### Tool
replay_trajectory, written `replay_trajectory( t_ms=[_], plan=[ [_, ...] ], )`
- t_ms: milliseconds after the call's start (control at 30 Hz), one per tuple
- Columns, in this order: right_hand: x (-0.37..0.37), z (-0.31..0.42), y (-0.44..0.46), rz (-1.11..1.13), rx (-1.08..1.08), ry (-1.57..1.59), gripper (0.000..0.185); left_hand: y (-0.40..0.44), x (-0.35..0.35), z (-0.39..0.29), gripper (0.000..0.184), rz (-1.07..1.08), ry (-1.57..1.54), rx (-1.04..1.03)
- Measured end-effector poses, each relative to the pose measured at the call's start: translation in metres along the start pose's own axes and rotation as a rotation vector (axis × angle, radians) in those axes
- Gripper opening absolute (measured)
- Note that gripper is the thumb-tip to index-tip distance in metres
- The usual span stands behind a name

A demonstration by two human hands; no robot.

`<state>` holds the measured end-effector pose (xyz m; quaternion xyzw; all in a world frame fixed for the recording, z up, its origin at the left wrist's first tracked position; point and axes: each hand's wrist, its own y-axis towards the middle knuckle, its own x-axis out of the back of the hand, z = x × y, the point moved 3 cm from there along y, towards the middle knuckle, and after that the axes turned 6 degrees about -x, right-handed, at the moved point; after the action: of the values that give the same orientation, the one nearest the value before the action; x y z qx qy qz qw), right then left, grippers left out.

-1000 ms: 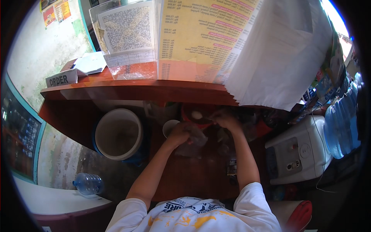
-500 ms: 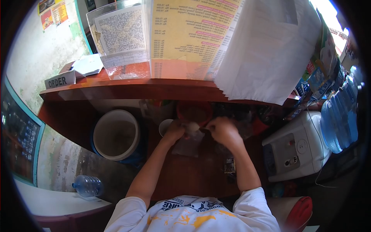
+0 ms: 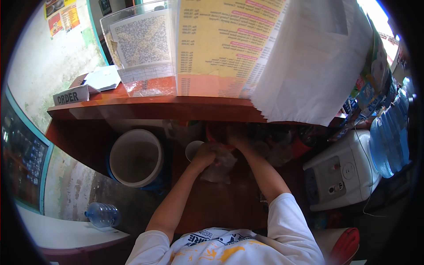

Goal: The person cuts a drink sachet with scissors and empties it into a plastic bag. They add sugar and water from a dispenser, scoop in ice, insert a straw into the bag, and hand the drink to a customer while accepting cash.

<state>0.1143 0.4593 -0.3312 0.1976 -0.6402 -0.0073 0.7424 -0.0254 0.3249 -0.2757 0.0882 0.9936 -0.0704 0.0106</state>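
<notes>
My left hand (image 3: pixel 204 157) pinches the top of a clear plastic bag (image 3: pixel 219 171) over the brown counter. The bag hangs down and its contents are hard to make out. Just left of that hand is a white cup (image 3: pixel 193 150). My right hand (image 3: pixel 238 138) reaches in under the shelf, at the right side of a red tub (image 3: pixel 213 132). Deep shade covers its fingers, so whatever they may hold is hidden.
A large pale bucket (image 3: pixel 135 157) stands at left, and a water dispenser (image 3: pixel 338 174) at right. Overhead, the wooden shelf (image 3: pixel 163 109) carries a menu sheet (image 3: pixel 221 48), white paper bags (image 3: pixel 313 62) and an ORDER sign (image 3: pixel 70 96). Behind the cup sits a clear pitcher (image 3: pixel 176 129).
My right hand has moved from the bag's mouth, where it held a spoon-like utensil with something pale, back to the red tub. My left hand keeps hold of the bag.
</notes>
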Motion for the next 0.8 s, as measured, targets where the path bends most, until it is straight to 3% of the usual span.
replay_trajectory(
  t_ms=[67, 367, 567, 800],
  plan=[
    [0.035, 0.015, -0.008, 0.183, 0.016, 0.019, 0.031, -0.001, 0.001, -0.001, 0.04, -0.007, 0.031, -0.016],
    [0.05, -0.032, -0.005, 0.406, 0.079, 0.316, 0.017, -0.004, -0.002, -0.009, 0.038, -0.008, -0.055, 0.018],
    [0.121, -0.028, -0.038, 0.513, -0.312, 0.627, 0.018, -0.01, -0.003, -0.02, 0.034, -0.012, -0.096, -0.011],
    [0.148, -0.03, -0.062, 0.45, -0.29, 0.605, 0.019, -0.007, -0.004, -0.019, 0.036, -0.002, -0.05, -0.055]
  ],
)
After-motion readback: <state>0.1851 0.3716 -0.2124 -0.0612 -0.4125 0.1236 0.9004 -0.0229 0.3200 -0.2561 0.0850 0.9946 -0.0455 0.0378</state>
